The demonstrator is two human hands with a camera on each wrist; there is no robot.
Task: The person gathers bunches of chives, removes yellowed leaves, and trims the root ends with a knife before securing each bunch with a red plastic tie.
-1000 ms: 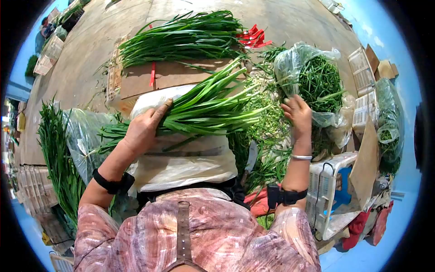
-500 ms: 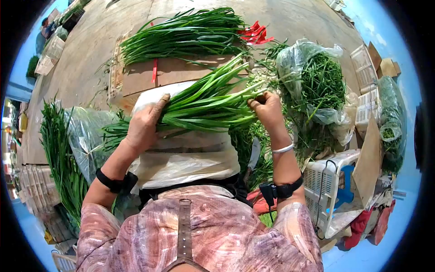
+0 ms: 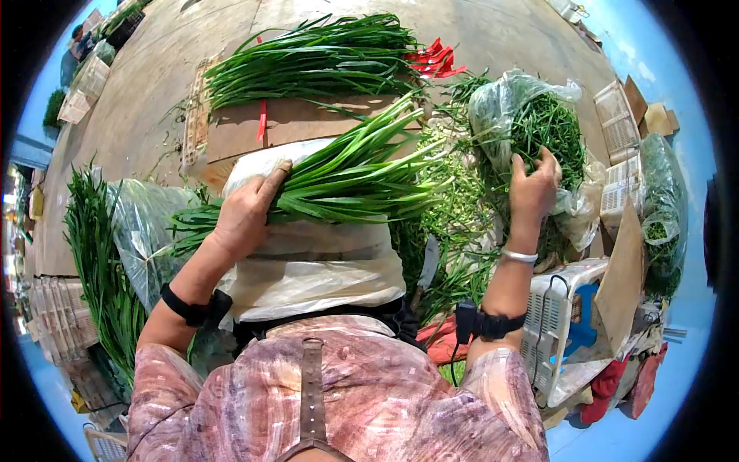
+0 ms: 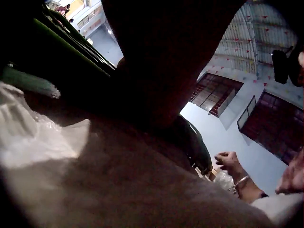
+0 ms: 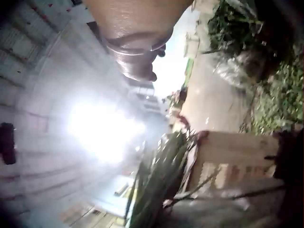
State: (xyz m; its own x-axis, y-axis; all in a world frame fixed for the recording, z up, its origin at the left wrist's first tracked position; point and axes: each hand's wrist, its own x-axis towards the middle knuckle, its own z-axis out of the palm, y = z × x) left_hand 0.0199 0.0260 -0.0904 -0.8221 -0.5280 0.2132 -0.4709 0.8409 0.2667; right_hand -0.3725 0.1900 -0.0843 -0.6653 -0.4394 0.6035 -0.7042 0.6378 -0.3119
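In the head view the left hand [image 3: 245,214] grips a bunch of long green stalks [image 3: 346,189] near its leafy part, over a cloth-covered lap [image 3: 319,281]. The pale stalk ends fan out to the right. The right hand [image 3: 533,192] is raised at the near side of a clear plastic bag [image 3: 493,108] of loose greens [image 3: 550,127], fingers parted and slightly bent, holding nothing visible. In the left wrist view the right hand [image 4: 229,160] appears small and the left hand is too dark to make out. The right wrist view shows the right hand [image 5: 137,64] from behind.
A board [image 3: 308,127] beyond the lap bears a large pile of stalks [image 3: 308,65] and red ties [image 3: 435,60]. A knife [image 3: 428,266] lies right of the lap among scattered trimmings [image 3: 462,192]. A white crate [image 3: 546,339] stands at right, more stalks [image 3: 104,269] at left.
The right hand moved left to the pale stalk ends and pinched there, then went back right to the plastic bag, its fingers parted. The left hand keeps its grip almost in place.
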